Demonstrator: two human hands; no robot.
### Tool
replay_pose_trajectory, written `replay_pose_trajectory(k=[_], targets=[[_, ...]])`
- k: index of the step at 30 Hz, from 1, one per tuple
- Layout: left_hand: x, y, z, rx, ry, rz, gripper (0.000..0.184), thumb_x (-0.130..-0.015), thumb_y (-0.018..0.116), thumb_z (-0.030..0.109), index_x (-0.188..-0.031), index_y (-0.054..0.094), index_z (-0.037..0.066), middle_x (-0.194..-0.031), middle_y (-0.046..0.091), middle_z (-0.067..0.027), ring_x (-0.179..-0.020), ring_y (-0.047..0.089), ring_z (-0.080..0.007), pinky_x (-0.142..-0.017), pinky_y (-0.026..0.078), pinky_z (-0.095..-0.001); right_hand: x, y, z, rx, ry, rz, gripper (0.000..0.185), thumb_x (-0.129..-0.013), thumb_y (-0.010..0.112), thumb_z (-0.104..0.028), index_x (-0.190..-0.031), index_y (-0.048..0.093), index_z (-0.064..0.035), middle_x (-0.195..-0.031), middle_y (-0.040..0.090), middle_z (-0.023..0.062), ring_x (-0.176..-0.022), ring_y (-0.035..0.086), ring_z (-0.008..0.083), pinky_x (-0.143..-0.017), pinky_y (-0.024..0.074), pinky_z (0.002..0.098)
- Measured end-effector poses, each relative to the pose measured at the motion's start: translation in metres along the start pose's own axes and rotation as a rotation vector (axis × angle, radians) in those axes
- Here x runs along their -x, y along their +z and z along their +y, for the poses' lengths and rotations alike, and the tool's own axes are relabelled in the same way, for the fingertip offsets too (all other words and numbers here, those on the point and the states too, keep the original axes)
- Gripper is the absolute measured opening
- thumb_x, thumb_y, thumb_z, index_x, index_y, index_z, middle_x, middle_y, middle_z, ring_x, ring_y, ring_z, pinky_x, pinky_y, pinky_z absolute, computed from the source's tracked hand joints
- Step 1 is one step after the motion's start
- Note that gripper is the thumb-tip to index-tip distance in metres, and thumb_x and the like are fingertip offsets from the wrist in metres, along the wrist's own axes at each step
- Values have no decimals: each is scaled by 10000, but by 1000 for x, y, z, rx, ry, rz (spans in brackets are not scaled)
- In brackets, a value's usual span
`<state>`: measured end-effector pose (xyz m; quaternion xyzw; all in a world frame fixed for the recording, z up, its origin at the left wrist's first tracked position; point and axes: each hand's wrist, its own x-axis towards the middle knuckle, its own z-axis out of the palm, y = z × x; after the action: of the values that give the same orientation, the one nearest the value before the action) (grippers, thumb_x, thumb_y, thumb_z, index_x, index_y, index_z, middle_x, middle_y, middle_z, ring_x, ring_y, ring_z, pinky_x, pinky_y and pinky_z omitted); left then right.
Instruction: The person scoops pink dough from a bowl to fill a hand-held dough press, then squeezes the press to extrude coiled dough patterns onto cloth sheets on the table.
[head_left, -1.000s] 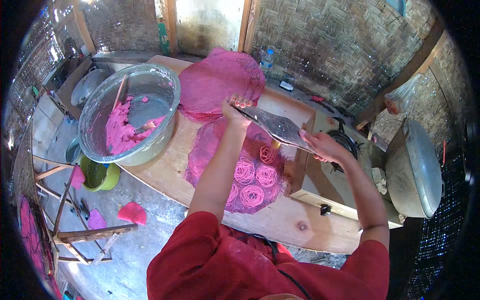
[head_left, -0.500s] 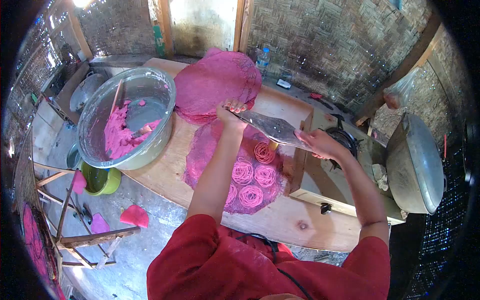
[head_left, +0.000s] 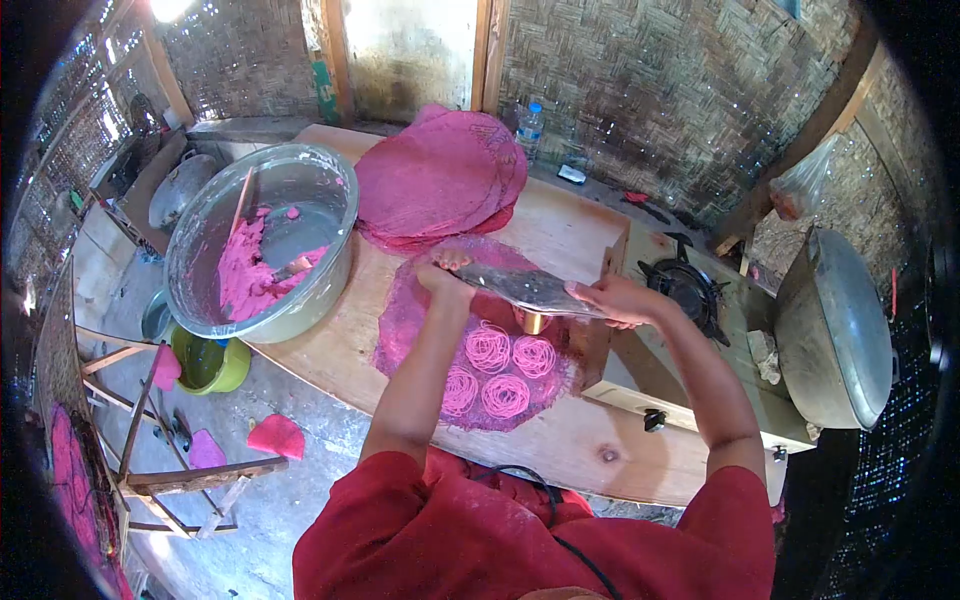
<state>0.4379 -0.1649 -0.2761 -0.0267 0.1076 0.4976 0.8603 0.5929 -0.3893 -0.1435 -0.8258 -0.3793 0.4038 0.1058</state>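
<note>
Both my hands grip a dark wooden hand press (head_left: 525, 290) by its two ends, held level over the table. My left hand (head_left: 445, 272) is wrapped round its left end, and my right hand (head_left: 622, 300) closes on the right end. A brass-coloured cylinder (head_left: 533, 322) shows under the middle of the press. Below it lies a round pink-stained mat (head_left: 410, 330) bearing several coiled nests of pink strands (head_left: 488, 347). The press hides the mat's upper right part.
To the left stands a large basin (head_left: 345, 220) with pink dough (head_left: 245, 285) and a stick. Behind the mat is a stack of pink round mats (head_left: 440, 175). A gas stove (head_left: 690, 290) and a big metal pot (head_left: 835, 330) are at right. A water bottle (head_left: 529, 128) stands at the back.
Both hands have moved the press slightly down and to the left, over the upper right of the mat. The brass cylinder shows more now. The view has shifted slightly.
</note>
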Motion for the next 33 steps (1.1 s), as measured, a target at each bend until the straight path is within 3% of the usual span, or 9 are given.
replay_pose_trajectory(k=[4,9,11,13,15,20,26,31,33], targets=[[17,36,-15,78,-60,-91,311,-818,319,287,-524,280,190,-439,311,39,-374,328,-103,-417,320,-266,45,-26,-2,31,-38,-23,701,-800,417,-747,-648,530,-71,-549,467,23,-462,442,129,-433,362,301],[85,141,-3,-103,-47,-266,340,-833,470,448,-851,511,111,-745,543,-63,-705,562,-193,-684,479,-372,146,-55,-11,169,-432,264,520,-809,628,-536,-907,640,-25,-633,527,10,-602,466,109,-546,396,300],[155,177,6,-406,-68,-697,593,-838,565,479,-1222,420,50,-1121,551,-154,-1075,535,-266,-882,457,-423,193,-54,-18,29,-445,267,480,-796,659,-499,-909,642,-33,-635,539,27,-606,453,103,-550,397,306],[176,130,13,-1482,320,-1064,668,-857,600,391,-1352,312,48,-1292,471,-190,-1246,418,-317,-991,388,-419,220,-40,-20,-119,-460,273,444,-783,690,-463,-912,645,-41,-638,550,43,-610,440,97,-555,399,313],[232,116,10,-1803,435,-1191,603,-855,606,329,-1319,364,30,-1251,500,-185,-1202,452,-322,-980,392,-414,234,-15,-23,113,-558,344,418,-799,663,-468,-926,650,-70,-622,566,96,-552,504,150,-550,422,335],[293,43,22,-1973,137,-1212,585,-852,608,328,-1301,375,33,-1236,504,-181,-1190,459,-318,-973,394,-412,210,53,3,415,-676,304,360,-869,554,-444,-814,640,-98,-590,566,153,-568,575,340,-538,453,397],[306,47,6,-1961,104,-1207,564,-848,609,326,-1278,389,35,-1218,510,-176,-1175,467,-314,-964,398,-410,93,92,40,55,-934,230,340,-925,470,-355,-757,586,-83,-579,526,151,-551,551,332,-558,446,416],[302,66,56,-2047,146,-984,546,-844,610,324,-1260,401,38,-1203,515,-172,-1162,473,-311,-957,400,-408,60,72,-42,-209,-1026,489,154,-853,525,-130,-870,654,-47,-929,590,133,-897,558,319,-809,449,376],[305,61,100,-2100,112,-803,539,-843,611,324,-1252,406,39,-1197,517,-171,-1157,476,-309,-954,402,-407,28,79,-43,-5,-992,537,141,-826,547,-130,-855,659,-50,-960,583,129,-932,544,317,-835,432,399]])
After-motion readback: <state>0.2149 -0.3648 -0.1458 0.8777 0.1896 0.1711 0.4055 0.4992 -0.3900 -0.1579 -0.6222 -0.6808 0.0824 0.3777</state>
